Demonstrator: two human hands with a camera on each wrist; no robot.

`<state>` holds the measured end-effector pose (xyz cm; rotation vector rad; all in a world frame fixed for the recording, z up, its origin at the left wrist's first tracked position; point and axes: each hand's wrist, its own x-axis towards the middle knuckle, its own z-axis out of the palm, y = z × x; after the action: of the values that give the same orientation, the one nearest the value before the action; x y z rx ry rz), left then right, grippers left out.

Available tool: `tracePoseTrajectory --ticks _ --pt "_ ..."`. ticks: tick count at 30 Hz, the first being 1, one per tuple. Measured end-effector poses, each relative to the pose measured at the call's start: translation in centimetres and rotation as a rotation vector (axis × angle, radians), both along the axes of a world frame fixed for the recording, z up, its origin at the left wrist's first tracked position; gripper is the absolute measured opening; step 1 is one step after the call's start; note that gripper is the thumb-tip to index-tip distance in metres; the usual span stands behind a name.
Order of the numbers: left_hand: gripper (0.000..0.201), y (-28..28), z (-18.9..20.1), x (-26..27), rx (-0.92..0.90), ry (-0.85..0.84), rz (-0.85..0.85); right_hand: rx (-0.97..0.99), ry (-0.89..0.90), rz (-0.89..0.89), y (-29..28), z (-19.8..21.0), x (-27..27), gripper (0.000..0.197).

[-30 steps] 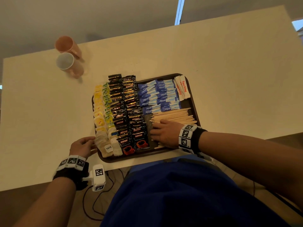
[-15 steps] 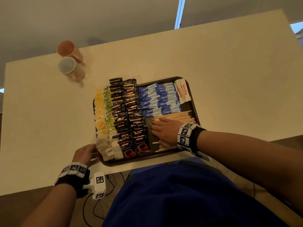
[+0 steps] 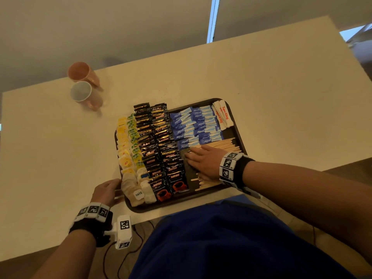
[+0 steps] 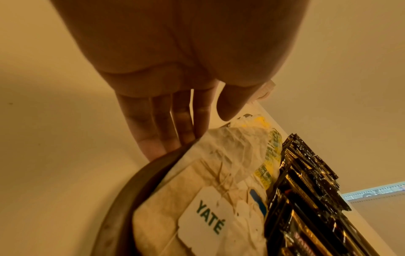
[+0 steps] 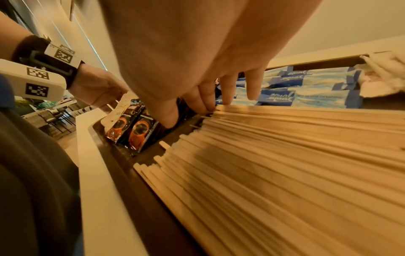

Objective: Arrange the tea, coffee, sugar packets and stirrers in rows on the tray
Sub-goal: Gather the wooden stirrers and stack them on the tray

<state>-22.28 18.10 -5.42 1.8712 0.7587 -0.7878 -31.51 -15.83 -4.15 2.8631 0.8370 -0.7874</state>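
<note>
Right hand (image 3: 205, 162) flat, fingers straight, pressing on the wooden stirrers (image 3: 219, 144) at the tray's (image 3: 237, 127) near right, left hand (image 3: 106, 191) relaxed, fingertips touching the tray's near-left rim beside the tea bags (image 3: 130, 184), coffee packets (image 3: 159, 146) mid-tray, sugar packets (image 3: 193, 125) far right.

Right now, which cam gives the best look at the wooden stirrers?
Right wrist: the wooden stirrers fill the frame, each stick and its end distinct, with the right hand laid flat over them. The head view shows the wooden stirrers small, on the tray, partly under the hand. The left wrist view shows none.
</note>
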Motion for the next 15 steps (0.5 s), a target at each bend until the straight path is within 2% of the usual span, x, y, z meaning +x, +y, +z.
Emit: tracePoseTrajectory --ticks 6,15 --pt "0.027 0.4 -0.4 0.1 0.004 0.003 -0.01 -0.025 0.005 -0.047 -1.0 0.3 -0.3 0.065" --pt "0.029 0.5 -0.3 0.2 0.005 0.005 0.001 -0.006 -0.013 0.019 -0.2 0.5 -0.2 0.059"
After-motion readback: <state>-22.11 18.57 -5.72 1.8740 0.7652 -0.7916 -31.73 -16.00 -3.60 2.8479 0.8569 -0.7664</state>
